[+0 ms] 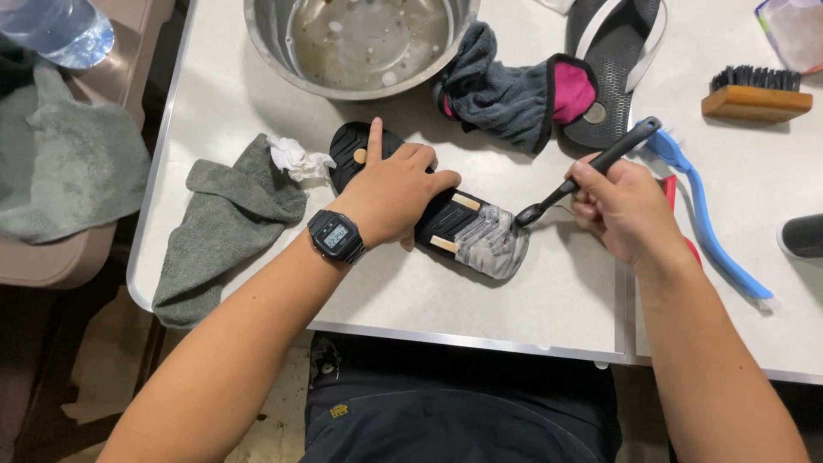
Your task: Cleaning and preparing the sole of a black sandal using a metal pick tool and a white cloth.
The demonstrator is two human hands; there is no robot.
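Nearest cam: person's lap in dark trousers [454, 420], at the worktop edge; both forearms reach fwd over it.

Item 1: black rubber sandal [446, 219], sole-up, flat on pale grey worktop [557, 300], centre, lying diagonally. Toe end at lower right coated in grey-white foam; tan inserts show in the tread. Judged light, flexible, slippery where soapy; best pinned from above at the dry heel half, as now.

Item 2: left hand [390, 193], black digital wristwatch [336, 236] on wrist. Palm down on the sandal's middle, fingers spread, index finger extended toward the heel. Pressing, not wrapped round it.

Item 3: right hand [626, 210], fingers closed round the handle of a slim black brush [587, 171]; head at the foamy toe end, touching or nearly so. Wrist bent inward, forearm coming in from lower right.

Surroundings:
- steel bowl [360, 43] w/ murky water, far side.
- dark grey cloth with pink patch [514, 99], beside the bowl.
- second black sandal [613, 69], upper right, partly under that cloth.
- grey rag [227, 223] and crumpled white tissue [296, 159], left of the sandal.
- blue-handled brush [703, 214], beside the right hand.
- wooden-backed black-bristle brush [754, 94], far right.
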